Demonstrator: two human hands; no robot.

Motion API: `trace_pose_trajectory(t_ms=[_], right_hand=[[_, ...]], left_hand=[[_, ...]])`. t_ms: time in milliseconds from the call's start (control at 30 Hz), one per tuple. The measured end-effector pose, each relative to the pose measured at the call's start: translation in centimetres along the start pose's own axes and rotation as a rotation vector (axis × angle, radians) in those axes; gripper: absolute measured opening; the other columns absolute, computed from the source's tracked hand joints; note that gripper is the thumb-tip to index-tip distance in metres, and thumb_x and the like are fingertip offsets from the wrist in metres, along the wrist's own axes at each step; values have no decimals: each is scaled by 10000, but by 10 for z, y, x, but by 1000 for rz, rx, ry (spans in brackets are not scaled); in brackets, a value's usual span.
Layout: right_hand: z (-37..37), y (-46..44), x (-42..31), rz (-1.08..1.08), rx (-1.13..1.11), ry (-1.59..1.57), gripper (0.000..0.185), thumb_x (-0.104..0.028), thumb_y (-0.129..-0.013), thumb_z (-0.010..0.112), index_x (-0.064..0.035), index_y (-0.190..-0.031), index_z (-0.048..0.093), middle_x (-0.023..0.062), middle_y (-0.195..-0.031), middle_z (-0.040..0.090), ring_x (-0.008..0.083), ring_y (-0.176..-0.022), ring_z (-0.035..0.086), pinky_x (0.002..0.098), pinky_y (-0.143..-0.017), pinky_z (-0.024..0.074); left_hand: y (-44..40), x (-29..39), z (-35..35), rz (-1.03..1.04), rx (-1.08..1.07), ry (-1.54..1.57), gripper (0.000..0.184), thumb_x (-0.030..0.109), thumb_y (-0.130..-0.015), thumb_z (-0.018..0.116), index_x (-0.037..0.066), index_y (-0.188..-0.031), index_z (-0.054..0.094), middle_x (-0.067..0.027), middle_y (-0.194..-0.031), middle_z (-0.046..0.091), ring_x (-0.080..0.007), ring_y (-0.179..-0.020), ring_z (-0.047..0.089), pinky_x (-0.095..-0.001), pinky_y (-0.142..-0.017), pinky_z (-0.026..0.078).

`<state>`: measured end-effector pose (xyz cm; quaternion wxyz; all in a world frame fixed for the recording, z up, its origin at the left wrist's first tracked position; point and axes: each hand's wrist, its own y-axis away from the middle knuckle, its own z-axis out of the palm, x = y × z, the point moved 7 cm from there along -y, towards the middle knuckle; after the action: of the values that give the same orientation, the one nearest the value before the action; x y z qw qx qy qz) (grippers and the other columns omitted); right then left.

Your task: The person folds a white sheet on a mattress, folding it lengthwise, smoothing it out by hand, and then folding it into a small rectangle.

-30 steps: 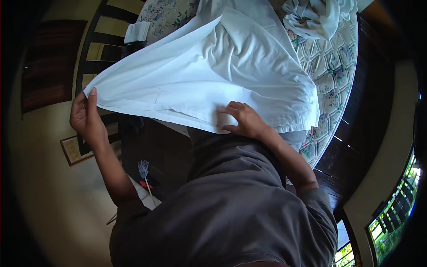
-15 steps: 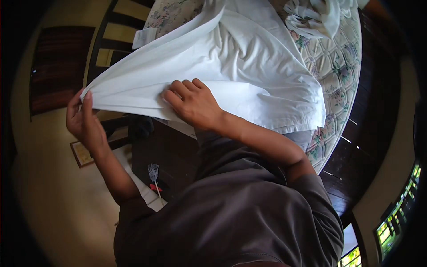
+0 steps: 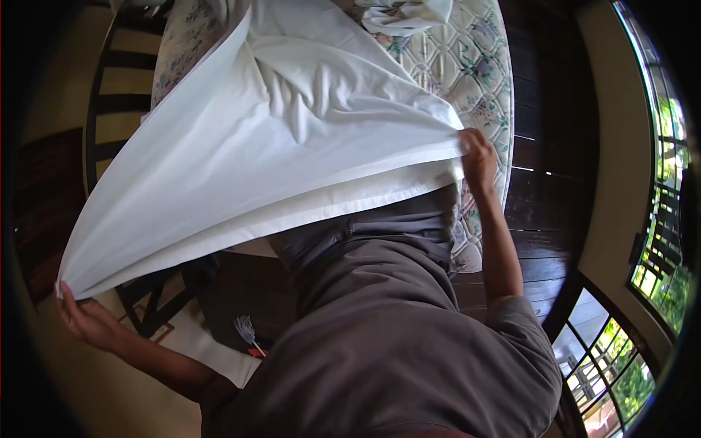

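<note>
A white sheet [image 3: 219, 160] stretches across the front of my body, its near edge folded in two layers and its upper part lying over the bed. My left hand [image 3: 89, 321] pinches one corner of it, far out to the left and low. At the other end, my right hand [image 3: 478, 157] is closed on the sheet's edge, above the mattress's right side. Between my hands the edge runs nearly taut, with creases higher up. The quilted floral mattress [image 3: 478, 80] shows on the right of the cloth.
Another bundled white cloth [image 3: 405, 16] lies on the mattress at the top. A dark slatted bed frame [image 3: 120, 102] stands at the left. A grey-headed duster [image 3: 247, 330] is on the floor below. Dark floorboards [image 3: 544, 197] and windows [image 3: 613, 350] are to the right.
My right hand has moved from the middle of the sheet to its right end and gripped the edge. My left hand has pulled its corner lower and farther left, spreading the cloth.
</note>
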<state>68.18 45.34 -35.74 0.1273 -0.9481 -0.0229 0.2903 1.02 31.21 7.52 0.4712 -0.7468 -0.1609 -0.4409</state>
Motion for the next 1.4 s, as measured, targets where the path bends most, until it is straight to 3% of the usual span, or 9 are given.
trace_pose_trajectory(t_ms=[167,467,600,667,733,867,1067,1267,1400], right_hand=[[-17,2,100,175,129,180,254,10,-757,629,-80,-972,731,97,-1022,713,344,-883,685,417,-782,539],[58,51,212,592,99,100,219,-52,-785,627,-59,-967,748,169,-954,731,377,-933,692,406,-846,533],[25,42,254,487,383,-592,165,-17,-854,668,19,-1010,706,84,-896,727,140,-818,679,273,-743,532],[10,45,257,470,148,-700,240,80,-835,597,7,-1056,653,52,-848,681,105,-750,628,249,-658,505],[-5,51,233,533,-156,-638,142,42,-877,576,-35,-989,615,43,-816,646,106,-710,605,239,-568,458],[-19,57,166,481,-449,-630,254,133,-767,442,-38,-940,514,61,-741,566,132,-641,569,277,-525,460],[-59,32,96,278,-292,-425,291,95,-719,509,15,-946,671,97,-854,689,149,-654,633,281,-609,500],[-76,-34,-22,-39,-308,-776,243,36,-748,598,51,-961,713,90,-869,676,134,-795,641,262,-732,501],[-48,-54,-88,110,-397,-1037,129,-12,-881,684,49,-987,725,74,-929,695,133,-867,659,257,-781,519]], left_hand=[[-23,11,0,-3,-56,36,297,90,-957,662,-124,-1158,618,-189,-1157,647,-224,-1087,617,-330,-969,479],[-46,45,-8,155,-94,-113,296,124,-978,640,-100,-1171,623,-163,-1194,615,-204,-1129,581,-325,-979,467],[-63,48,-38,309,-146,-382,292,130,-980,634,-82,-1181,627,-153,-1218,589,-193,-1159,558,-320,-979,464],[-65,47,-47,330,-124,-435,296,134,-975,638,-77,-1181,629,-148,-1206,592,-194,-1152,561,-321,-974,466],[-68,40,-61,309,-97,-417,300,141,-970,644,-74,-1178,632,-145,-1192,599,-195,-1138,570,-322,-965,469],[-55,41,-65,199,54,-274,281,135,-964,644,-71,-1155,641,-152,-1180,606,-208,-1125,584,-326,-962,479],[-25,64,-30,50,240,-52,255,124,-955,645,-67,-1122,656,-162,-1162,616,-226,-1104,605,-332,-956,495],[27,65,71,255,-34,35,181,-26,-900,645,-59,-1077,666,-165,-1051,661,-262,-960,669,-371,-868,562],[133,58,209,448,-499,114,150,8,-893,686,-32,-1037,683,-98,-996,656,-121,-846,622,-250,-755,507]])
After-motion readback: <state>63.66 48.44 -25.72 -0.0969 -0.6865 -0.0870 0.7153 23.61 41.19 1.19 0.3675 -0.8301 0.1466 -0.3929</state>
